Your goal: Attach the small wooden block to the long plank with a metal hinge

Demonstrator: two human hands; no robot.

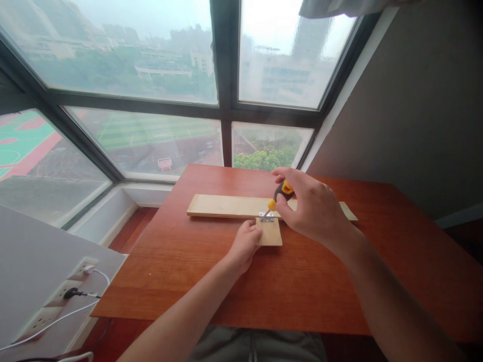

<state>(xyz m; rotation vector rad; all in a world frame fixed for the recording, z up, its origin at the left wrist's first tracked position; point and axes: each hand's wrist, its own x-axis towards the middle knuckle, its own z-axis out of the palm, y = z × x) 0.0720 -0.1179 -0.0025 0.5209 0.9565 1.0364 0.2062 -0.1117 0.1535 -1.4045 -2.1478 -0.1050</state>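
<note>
My right hand [311, 203] is closed round a yellow and black screwdriver [284, 192], tilted with its shaft pointing down to the left. The tip meets a small silver metal hinge [266, 217], though the exact screw or hole under it is too small to make out. This hinge spans a long pale wooden board [226, 205] and a small square wooden piece [270, 234] on its near side. Gripping the small piece by its left edge is my left hand [247, 241], its fingers partly hidden beneath the wood. My right hand covers part of the long board.
A reddish-brown wooden table [181, 271] carries the boards. Beyond it stand large windows with a dark frame [225, 100]. At the lower left, a wall holds sockets with a black plug [71, 293] and white cables [56, 322]. A grey wall [415, 115] rises at the right.
</note>
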